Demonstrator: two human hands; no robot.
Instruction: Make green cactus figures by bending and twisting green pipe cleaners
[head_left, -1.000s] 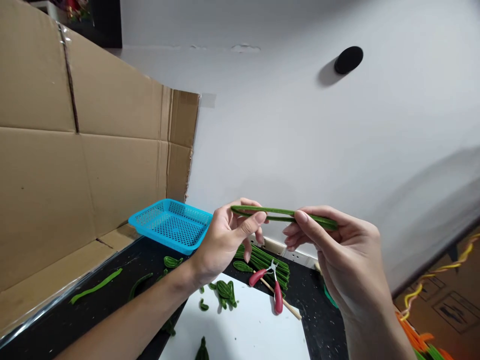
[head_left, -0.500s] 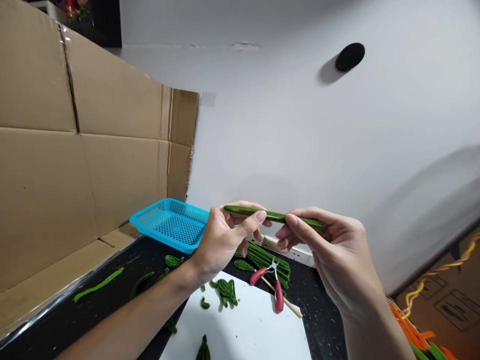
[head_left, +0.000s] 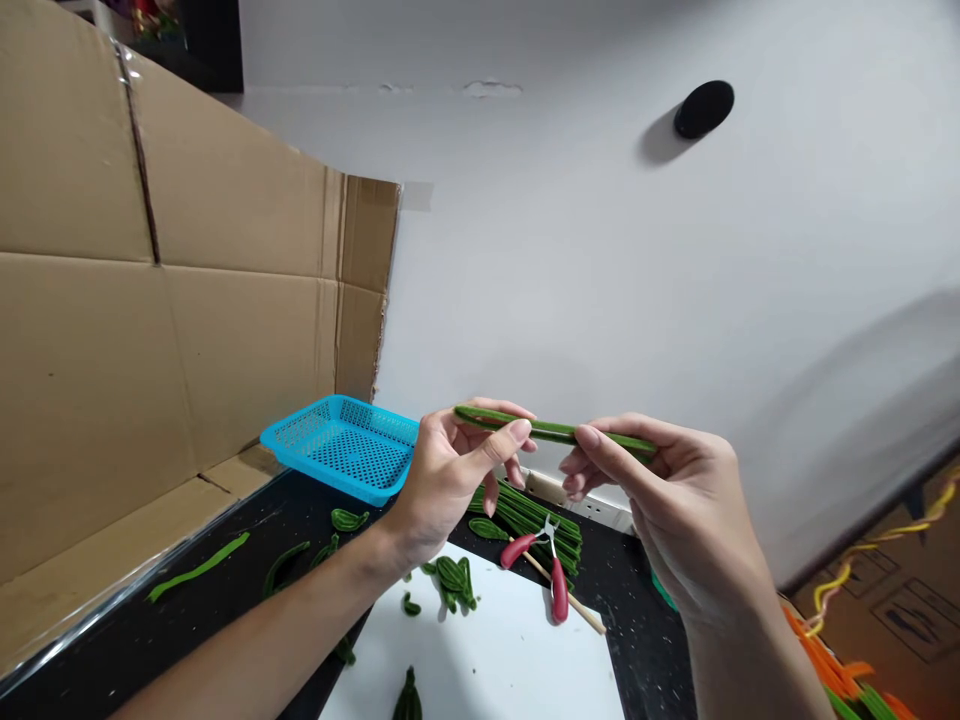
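Observation:
Both hands hold up a folded green pipe cleaner (head_left: 553, 431) in front of the white wall. My left hand (head_left: 450, 475) pinches its left end between thumb and fingers. My right hand (head_left: 667, 500) pinches the right part the same way. Below them on the black table lie a bundle of green pipe cleaners (head_left: 529, 520), red-handled pliers (head_left: 553, 575), a thin wooden stick (head_left: 577, 605) and small green bent leaf shapes (head_left: 452, 577) on a white sheet (head_left: 495, 650).
A blue mesh basket (head_left: 341, 445) stands at the back left beside a cardboard wall (head_left: 150, 300). Loose green pieces (head_left: 196, 570) lie on the black table (head_left: 225, 600). Orange, yellow and green pipe cleaners (head_left: 840, 670) lie at the right edge.
The hands and the pipe cleaner drifted slightly left and my right hand slid inward along the strand; the grip is unchanged.

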